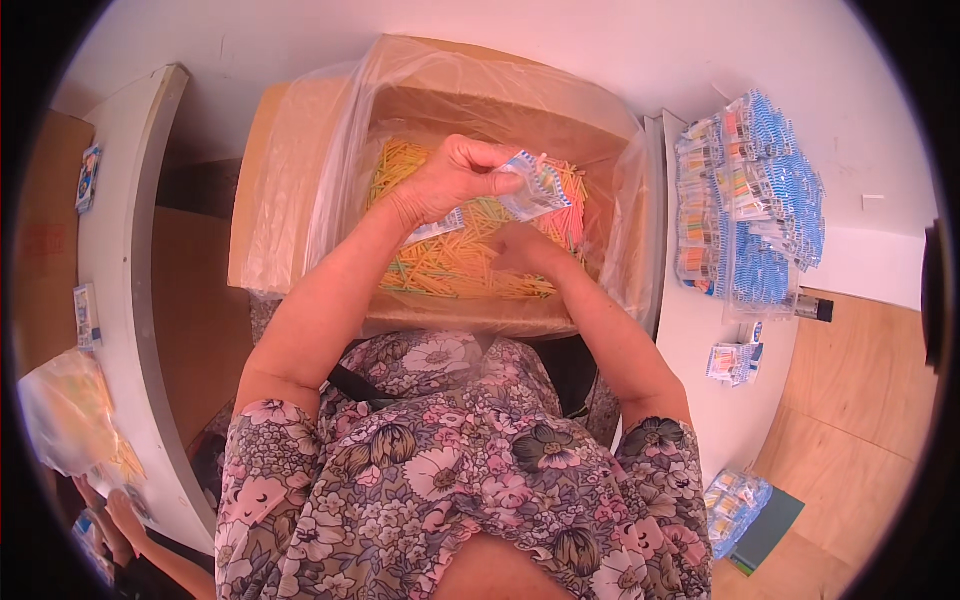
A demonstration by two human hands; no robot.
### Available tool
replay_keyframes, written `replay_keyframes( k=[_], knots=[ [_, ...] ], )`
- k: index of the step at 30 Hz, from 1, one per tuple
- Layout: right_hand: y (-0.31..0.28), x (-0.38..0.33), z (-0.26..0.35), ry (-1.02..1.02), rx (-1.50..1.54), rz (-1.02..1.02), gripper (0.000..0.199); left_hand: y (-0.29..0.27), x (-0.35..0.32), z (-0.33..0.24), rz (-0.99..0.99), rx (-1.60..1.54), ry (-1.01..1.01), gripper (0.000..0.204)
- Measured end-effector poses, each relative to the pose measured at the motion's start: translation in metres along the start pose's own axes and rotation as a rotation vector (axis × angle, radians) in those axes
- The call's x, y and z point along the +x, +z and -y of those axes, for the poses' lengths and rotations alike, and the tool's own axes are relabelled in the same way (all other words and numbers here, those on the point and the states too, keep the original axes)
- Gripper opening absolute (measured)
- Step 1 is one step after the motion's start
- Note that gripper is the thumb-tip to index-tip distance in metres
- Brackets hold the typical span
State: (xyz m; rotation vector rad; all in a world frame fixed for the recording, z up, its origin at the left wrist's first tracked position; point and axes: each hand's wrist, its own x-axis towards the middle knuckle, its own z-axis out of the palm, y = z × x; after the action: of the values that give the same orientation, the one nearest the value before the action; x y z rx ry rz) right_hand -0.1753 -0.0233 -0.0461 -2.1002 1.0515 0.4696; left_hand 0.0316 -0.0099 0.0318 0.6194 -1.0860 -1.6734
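Note:
My left hand point(455, 182) is raised over a cardboard box and pinches a small clear packet point(537, 190) with blue-and-white print between thumb and fingers. Below and to its right, my right hand point(528, 250) is down at the heap, its fingers bunched against the thin coloured sticks point(450, 262). Whether it grips any of them is hidden. The sticks are yellow, orange and green, with pink ones at the right. Partly covered by my left wrist, another printed packet point(437, 227) lies on the heap. A clear plastic liner point(325, 215) drapes over the walls of the box point(265, 190).
Many filled packets point(760, 190) are stacked on a white surface at the right, with a few loose packets point(735, 362) nearer. More packets lie by a green flat item point(770, 535). Beyond a white divider point(150, 300) at left are a bag of sticks point(75, 410) and another person's hands point(125, 515).

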Motion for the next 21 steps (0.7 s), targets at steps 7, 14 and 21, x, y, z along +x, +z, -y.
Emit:
replay_keyframes(
  k=[7, 14, 21],
  knots=[
    [-0.023, -0.022, -0.002, 0.021, 0.1, -0.038, 0.019, -0.005, 0.001, 0.006, -0.011, 0.043, -0.016, 0.021],
    [-0.053, -0.08, 0.009, -0.05, 0.129, -0.248, 0.024, 0.0, 0.001, 0.005, -0.03, 0.088, -0.05, 0.017],
    [-0.1, -0.136, 0.084, -0.12, 1.063, -0.771, 0.007, 0.006, -0.004, 0.001, -0.032, 0.072, -0.043, 0.016]
  ],
)
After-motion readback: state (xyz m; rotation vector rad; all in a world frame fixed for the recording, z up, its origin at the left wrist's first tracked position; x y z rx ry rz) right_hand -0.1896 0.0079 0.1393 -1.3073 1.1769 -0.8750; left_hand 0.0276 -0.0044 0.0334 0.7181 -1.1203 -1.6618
